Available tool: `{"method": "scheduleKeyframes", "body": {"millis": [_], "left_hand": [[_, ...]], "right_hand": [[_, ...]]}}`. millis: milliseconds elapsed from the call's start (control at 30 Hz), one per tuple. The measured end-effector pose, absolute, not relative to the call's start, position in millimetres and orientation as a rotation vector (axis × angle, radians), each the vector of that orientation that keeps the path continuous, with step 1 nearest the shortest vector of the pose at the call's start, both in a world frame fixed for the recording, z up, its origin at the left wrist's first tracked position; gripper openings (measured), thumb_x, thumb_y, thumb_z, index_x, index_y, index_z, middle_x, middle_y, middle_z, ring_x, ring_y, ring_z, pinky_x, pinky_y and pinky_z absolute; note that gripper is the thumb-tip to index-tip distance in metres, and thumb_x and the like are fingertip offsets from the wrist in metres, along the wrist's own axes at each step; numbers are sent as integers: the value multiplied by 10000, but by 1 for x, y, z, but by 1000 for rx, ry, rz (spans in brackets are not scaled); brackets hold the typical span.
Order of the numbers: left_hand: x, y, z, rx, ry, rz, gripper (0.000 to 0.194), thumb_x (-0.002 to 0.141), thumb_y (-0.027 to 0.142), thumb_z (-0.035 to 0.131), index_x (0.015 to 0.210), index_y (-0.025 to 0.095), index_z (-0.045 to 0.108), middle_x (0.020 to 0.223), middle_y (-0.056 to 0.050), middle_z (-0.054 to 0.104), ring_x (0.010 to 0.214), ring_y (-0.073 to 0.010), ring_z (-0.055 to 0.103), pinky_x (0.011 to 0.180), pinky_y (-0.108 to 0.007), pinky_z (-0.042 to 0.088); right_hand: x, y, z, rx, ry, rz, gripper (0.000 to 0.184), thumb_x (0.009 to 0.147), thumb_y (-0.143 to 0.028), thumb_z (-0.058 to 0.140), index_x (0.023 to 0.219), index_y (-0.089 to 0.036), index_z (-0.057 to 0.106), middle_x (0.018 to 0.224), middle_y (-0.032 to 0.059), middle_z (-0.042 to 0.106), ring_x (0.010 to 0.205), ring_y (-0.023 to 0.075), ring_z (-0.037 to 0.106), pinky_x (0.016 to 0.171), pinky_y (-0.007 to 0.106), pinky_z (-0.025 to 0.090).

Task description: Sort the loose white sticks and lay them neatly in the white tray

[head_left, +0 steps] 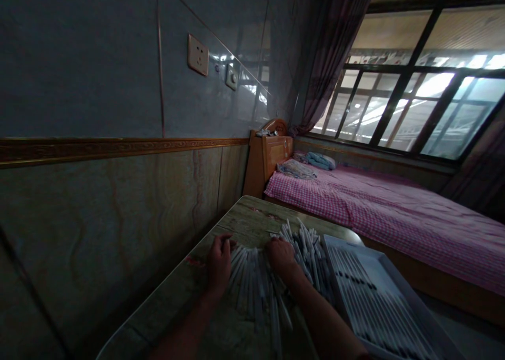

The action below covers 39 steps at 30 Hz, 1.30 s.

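Observation:
A fan of thin white pen-like sticks [248, 281] lies spread on the table between my forearms. My left hand [219, 260] is closed at the fan's left end, thumb and fingers drawn together; what it may hold is too dark to make out. At the fan's upper right my right hand [281, 255] rests with curled fingers, and its fingertips are hidden. Just beyond my right hand is a loose pile of similar white sticks [307, 244]. To the right, a shallow grey tray [394, 270] holds rows of slim white sticks with dark bands or ends.
The marble-patterned table [252, 218] has a rounded pale edge and stands close to the tiled wall [118, 207] on the left. Beyond it is a bed [355, 197] with a pink checked cover and a wooden headboard [276, 152]. A window [394, 102] lies behind the bed.

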<state>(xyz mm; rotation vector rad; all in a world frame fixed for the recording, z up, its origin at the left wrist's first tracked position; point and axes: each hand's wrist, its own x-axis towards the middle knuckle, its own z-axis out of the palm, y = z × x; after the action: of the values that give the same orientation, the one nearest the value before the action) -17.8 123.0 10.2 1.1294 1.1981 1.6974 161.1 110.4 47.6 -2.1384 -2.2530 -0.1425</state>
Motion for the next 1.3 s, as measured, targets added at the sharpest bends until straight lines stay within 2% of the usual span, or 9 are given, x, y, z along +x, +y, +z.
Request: {"method": "scheduleKeyframes", "body": {"millis": [167,300,400,533,700,833,933,1067,1300], "left_hand": [[-17,126,3,1216,1318,1612,99,740,214,524,804,237,596,761,-47,687,753,-235,655,739,-353,486],[-17,127,-1,1212,1326,1576,101,708,202,565,783,244,618,789,-47,690,773,-236,648,762,-344,466],[-15,123,3,1225,1295,1562,94,708,230,586,786,244,636,802,-54,699,788,-243,645,776,-344,456],[-10,111,10,1366,1227,1505,109,725,281,606,807,251,672,861,-72,718,844,-254,642,806,-349,449],[-1,100,16,1479,1048,1471,171,768,350,566,803,241,693,904,-85,725,894,-257,638,870,-366,448],[4,92,23,1400,921,1332,263,728,450,590,736,197,661,742,-51,699,757,-237,645,751,-341,498],[3,88,26,1299,946,1362,334,721,506,589,730,175,635,690,-34,671,677,-202,625,629,-293,496],[-6,94,24,1156,1049,1533,406,757,563,527,741,166,609,664,-33,646,565,-148,570,467,-224,419],[-13,113,13,1041,1107,1618,446,742,578,535,818,147,625,675,-44,660,557,-152,594,467,-233,456]], "right_hand": [[156,115,48,-2119,-2289,-166,249,817,-68,489,904,-121,716,970,173,698,1008,255,605,771,313,448],[157,110,51,-2120,-2229,-194,251,831,-64,473,966,-111,680,958,171,700,1021,248,601,781,307,430],[161,101,58,-2119,-2137,-207,240,880,-110,440,1004,-139,644,958,140,701,1002,235,611,744,284,416],[162,79,68,-2107,-2021,-155,234,950,-268,394,1031,-200,603,934,56,707,874,181,655,652,240,396],[141,49,62,-1897,-1851,75,194,915,-285,461,986,-207,624,895,22,709,809,154,657,640,221,391],[117,37,50,-1661,-1813,162,212,891,-240,500,1059,-210,626,951,33,707,859,161,653,708,220,417],[116,30,48,-1635,-1764,174,211,883,-209,509,1057,-214,629,974,30,699,896,161,646,733,217,423],[145,10,50,-1883,-1635,134,194,854,-178,520,996,-220,645,989,31,684,859,163,646,679,220,417],[198,-18,34,-2341,-1581,-14,253,928,-264,411,950,-243,662,962,49,668,804,169,640,567,228,357]]}}
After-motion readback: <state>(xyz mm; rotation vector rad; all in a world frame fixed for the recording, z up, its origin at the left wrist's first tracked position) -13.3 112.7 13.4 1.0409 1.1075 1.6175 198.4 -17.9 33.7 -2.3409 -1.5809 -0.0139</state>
